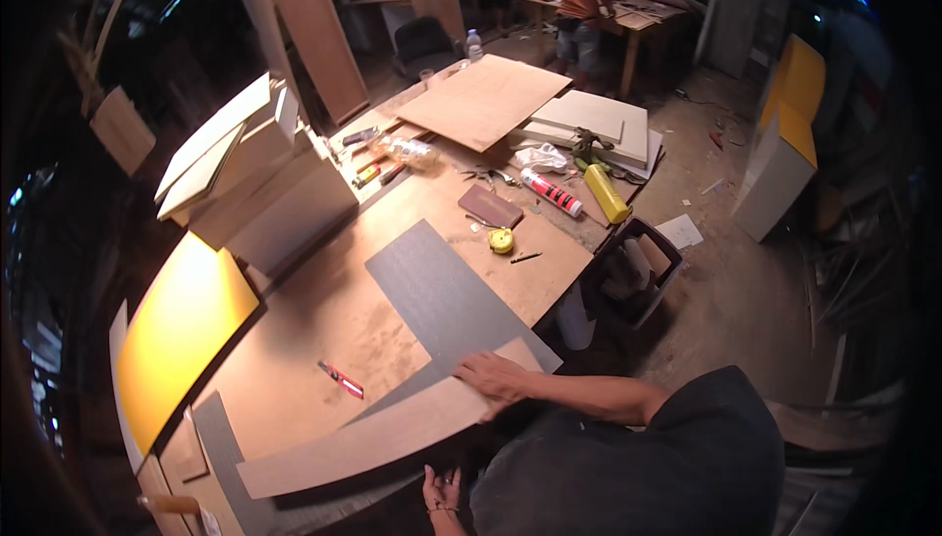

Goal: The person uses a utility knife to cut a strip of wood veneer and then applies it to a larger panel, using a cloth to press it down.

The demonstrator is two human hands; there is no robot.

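My right hand (491,379) grips the far end of a long, pale wooden strip (343,448), its fingers over the top face. The strip lies slanting along the workbench's near edge, over dark grey sheet pieces (422,291). My left hand (442,487) is below the strip, off the edge, palm up with loosely curled, parted fingers and nothing in it. A red utility knife (341,379) lies on the bare board of the bench (285,340). Farther back are a yellow tape measure (500,240), a pencil (525,257) and a brown pouch (488,207).
Stacked white panels (255,192) and a yellow panel (182,330) occupy the left. Behind are plywood (481,94), a sealant tube (551,192) and a yellow bottle (605,192). A bin of offcuts (633,271) stands right of the bench. A person (579,1) in orange works at another table.
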